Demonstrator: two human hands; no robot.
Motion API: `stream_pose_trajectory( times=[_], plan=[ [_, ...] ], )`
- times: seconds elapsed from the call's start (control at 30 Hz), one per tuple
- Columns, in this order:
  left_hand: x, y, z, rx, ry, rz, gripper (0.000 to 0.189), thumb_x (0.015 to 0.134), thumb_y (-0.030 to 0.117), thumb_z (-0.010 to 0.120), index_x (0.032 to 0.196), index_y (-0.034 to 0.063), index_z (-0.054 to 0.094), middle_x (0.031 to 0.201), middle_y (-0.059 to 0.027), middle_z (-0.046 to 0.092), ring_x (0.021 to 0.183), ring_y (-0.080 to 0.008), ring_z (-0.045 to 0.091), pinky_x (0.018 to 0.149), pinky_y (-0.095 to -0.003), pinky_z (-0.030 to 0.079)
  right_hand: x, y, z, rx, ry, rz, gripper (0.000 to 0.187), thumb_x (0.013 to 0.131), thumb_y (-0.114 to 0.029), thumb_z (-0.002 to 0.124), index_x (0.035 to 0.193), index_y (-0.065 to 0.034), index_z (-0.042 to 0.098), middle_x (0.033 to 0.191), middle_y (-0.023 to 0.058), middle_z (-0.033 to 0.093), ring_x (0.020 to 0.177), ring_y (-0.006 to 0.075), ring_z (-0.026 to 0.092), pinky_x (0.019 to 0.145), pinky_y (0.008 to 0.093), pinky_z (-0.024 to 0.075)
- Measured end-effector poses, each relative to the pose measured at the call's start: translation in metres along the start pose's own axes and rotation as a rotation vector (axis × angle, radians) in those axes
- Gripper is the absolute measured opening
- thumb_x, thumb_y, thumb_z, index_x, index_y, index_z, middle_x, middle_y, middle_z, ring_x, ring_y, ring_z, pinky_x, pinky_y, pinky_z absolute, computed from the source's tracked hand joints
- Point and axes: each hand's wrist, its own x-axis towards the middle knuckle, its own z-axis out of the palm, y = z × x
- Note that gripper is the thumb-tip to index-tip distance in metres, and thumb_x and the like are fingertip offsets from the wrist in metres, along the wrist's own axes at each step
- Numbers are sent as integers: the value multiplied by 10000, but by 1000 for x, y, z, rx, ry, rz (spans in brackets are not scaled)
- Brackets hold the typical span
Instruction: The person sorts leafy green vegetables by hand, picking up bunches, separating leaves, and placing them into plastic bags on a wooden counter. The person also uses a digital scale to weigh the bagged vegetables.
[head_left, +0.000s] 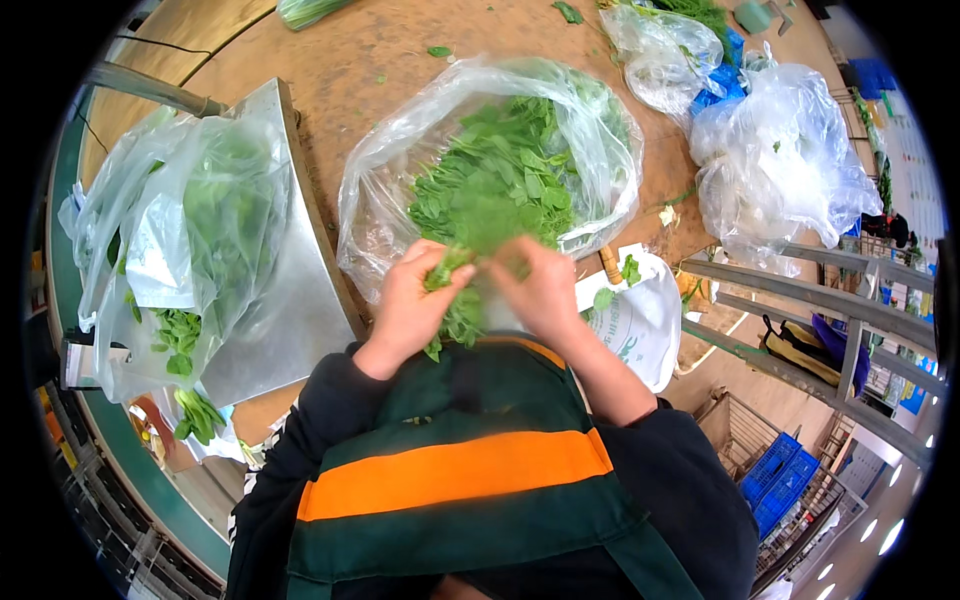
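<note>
Held in my left hand is a small bunch of leafy greens, its leaves hanging down toward my apron. Close beside it, my right hand has its thumb and fingers bent toward the bunch; motion blur hides whether they grip a stem. Both hands are over the near side of a large clear plastic bag, which lies wide open on the table. Inside the bag is a heap of leafy greens, partly blurred just beyond my fingers.
On the left, another clear bag of greens lies on a metal scale plate. A white bag and a wooden handle are at right. Crumpled plastic bags occupy the far right of the brown table, near a metal rail.
</note>
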Motion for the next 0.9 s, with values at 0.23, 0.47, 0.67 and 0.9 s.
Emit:
stream_pose_trajectory(
  times=[0.23,0.47,0.67,0.9],
  plan=[
    [0,13,1,-17,-164,-83,263,918,122,769,1157,18,731,1002,-176,716,885,-315,701,805,-382,544,-13,-27,-26,172,-7,267,204,892,-167,800,919,-23,658,762,159,672,671,336,668,624,406,522],
    [2,24,-3,117,-374,192,127,881,80,750,987,36,695,845,-130,608,802,-336,609,702,-423,496,-16,0,-28,-20,-157,-237,125,906,-49,735,957,-37,621,718,112,544,629,274,548,579,384,444],
    [-23,36,-13,424,-518,387,296,694,-19,691,964,102,706,886,-68,624,909,-328,649,738,-441,532,-33,-17,-59,-170,-483,-550,213,809,-102,779,845,-65,572,749,113,552,663,325,589,566,428,466],
    [-30,36,-85,289,-229,174,211,847,-19,703,1050,42,713,932,-80,631,863,-256,643,809,-414,524,-49,-12,-104,65,-844,-208,154,901,-167,744,889,-33,668,796,124,627,705,332,642,582,376,498]
  ],
)
